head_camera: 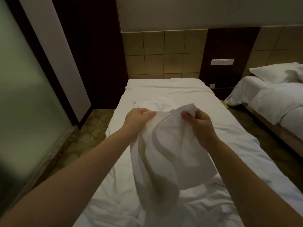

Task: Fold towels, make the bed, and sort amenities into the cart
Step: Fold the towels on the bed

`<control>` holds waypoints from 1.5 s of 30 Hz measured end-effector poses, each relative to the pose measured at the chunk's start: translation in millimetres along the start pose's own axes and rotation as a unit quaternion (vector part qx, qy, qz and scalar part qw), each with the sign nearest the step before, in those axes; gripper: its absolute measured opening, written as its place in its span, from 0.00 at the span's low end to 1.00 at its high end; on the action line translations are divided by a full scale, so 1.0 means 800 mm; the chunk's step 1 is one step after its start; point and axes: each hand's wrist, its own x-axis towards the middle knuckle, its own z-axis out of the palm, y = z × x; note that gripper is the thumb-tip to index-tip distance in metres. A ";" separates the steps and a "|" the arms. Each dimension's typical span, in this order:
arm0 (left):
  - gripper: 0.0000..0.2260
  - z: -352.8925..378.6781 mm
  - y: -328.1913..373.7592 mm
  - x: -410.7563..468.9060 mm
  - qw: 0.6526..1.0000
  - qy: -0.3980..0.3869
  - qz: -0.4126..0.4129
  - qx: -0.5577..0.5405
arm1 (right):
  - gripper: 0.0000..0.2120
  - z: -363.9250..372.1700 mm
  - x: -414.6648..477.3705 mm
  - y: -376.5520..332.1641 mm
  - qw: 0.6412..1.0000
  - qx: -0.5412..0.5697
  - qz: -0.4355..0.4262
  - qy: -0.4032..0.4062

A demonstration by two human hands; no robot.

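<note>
A white towel (pixel 165 154) hangs in the air over the bed (pixel 172 90), draped in loose folds down to the sheet. My left hand (pixel 137 118) pinches its upper left corner and my right hand (pixel 198 122) grips the upper right corner, both raised at about the same height. Behind the hands, a folded white cloth with a small red logo (pixel 152 105) lies flat on the white sheet. The lower end of the bed is covered in rumpled white fabric (pixel 131 207).
A second bed (pixel 275 99) with a pillow (pixel 278 72) stands at the right, across a narrow aisle of patterned floor. A frosted glass panel (pixel 24 95) and dark wall lie to the left. A switch panel (pixel 222 61) sits on the tiled headboard wall.
</note>
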 end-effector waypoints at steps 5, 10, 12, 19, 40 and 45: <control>0.11 0.001 0.043 -0.004 0.987 0.053 0.080 -0.125 | 0.05 0.024 -0.008 -0.039 0.997 -0.008 -0.068 -0.043; 0.10 0.005 0.070 -0.016 0.968 -0.051 0.117 -0.217 | 0.05 0.031 -0.002 -0.068 0.991 -0.044 -0.113 -0.050; 0.10 0.005 0.074 -0.019 0.957 -0.068 0.131 -0.251 | 0.05 0.030 -0.002 -0.078 0.991 -0.059 -0.108 -0.052; 0.08 -0.002 0.065 -0.027 0.975 -0.072 0.157 -0.141 | 0.04 0.027 -0.016 -0.087 0.991 -0.090 -0.094 -0.025; 0.04 0.003 0.058 -0.074 0.969 -0.081 0.057 -0.228 | 0.08 0.030 -0.074 -0.065 0.982 -0.129 -0.121 0.069; 0.04 -0.001 0.057 -0.076 0.974 -0.089 0.058 -0.201 | 0.11 0.027 -0.080 -0.066 0.986 -0.116 -0.096 0.066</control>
